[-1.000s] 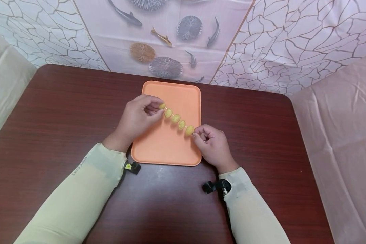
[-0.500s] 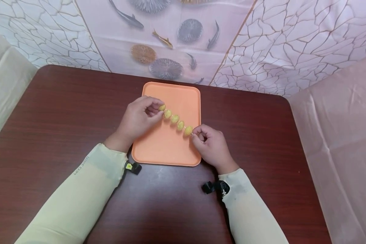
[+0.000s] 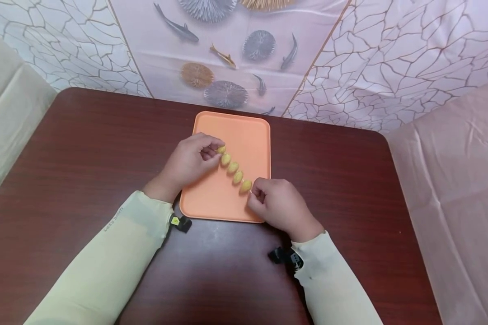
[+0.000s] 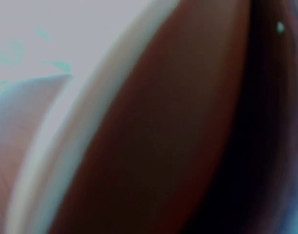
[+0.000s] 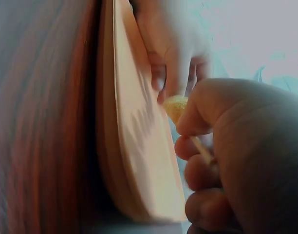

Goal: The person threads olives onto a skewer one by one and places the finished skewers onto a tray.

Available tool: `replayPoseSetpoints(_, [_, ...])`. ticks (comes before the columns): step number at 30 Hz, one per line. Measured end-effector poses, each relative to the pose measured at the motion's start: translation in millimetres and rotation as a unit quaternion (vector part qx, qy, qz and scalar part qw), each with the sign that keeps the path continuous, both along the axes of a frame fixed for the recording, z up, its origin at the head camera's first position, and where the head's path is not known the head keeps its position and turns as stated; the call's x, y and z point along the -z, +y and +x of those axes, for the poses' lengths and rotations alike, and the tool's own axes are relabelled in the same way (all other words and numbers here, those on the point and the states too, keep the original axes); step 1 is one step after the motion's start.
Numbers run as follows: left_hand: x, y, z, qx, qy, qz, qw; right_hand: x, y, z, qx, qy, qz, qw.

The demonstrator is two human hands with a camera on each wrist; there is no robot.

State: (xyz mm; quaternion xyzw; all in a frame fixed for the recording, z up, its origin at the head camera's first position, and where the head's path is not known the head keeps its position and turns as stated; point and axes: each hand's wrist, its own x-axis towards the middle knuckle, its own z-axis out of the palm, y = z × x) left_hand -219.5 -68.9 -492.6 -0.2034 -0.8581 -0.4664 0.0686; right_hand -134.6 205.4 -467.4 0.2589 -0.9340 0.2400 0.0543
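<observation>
A skewer of several small yellow oval pieces (image 3: 233, 168) slants over the orange tray (image 3: 211, 198), from far left to near right. Thumb and fingertips of my left hand (image 3: 192, 161) pinch the piece at the far end. At the near end, my right hand (image 3: 282, 204) grips the thin stick just beyond the last piece. The right wrist view shows the pale stick (image 5: 202, 150) running into the curled right fingers, one yellow piece (image 5: 176, 107) ahead of them and the left hand (image 5: 171, 48) behind. The left wrist view is blurred and shows no held thing.
The tray lies on a dark red-brown table (image 3: 341, 189). Behind the table hangs a patterned cloth (image 3: 232, 49) with fish designs. A plain pinkish cloth (image 3: 459, 180) borders the right side. Each wrist wears a small black camera mount (image 3: 182, 224).
My right hand has moved nearer to me and slightly left, so the skewer slants more steeply. The left hand keeps its pinch. The whole head view has shifted a little.
</observation>
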Motion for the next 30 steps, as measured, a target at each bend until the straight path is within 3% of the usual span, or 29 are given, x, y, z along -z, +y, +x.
replayPoseSetpoints(5, [1.2, 1.5, -0.7, 0.008, -0.012, -0.009, 0.9998, 0.8, -6, 4.7, 0.004, 0.017, -0.001, 0.9998])
replayPoseSetpoints(11, [4.8, 2.4, -1.8, 0.01, 0.006, 0.019, 0.9997, 4.1, -8, 4.4, 0.074, 0.041, -0.01, 0.9964])
replayPoseSetpoints(15, [8.2, 2.1, -2.0, 0.0, 0.02, 0.045, 0.9988, 5.7, -10, 0.8, 0.142, 0.026, -0.017, 0.9893])
replayPoseSetpoints(20, [8.8, 0.3, 0.2, -0.038, 0.024, 0.067, 0.9967, 7.3, -17, -8.4, 0.2, -0.002, 0.004, 0.9797])
replayPoseSetpoints(25, [10.3, -0.7, -1.8, -0.044, 0.02, 0.073, 0.9962, 7.1, -23, -16.1, 0.226, -0.042, 0.042, 0.9724])
replayPoseSetpoints(30, [11.9, 0.2, -4.2, -0.04, 0.021, 0.071, 0.9965, 8.1, -24, -19.7, 0.222, -0.066, 0.075, 0.9699])
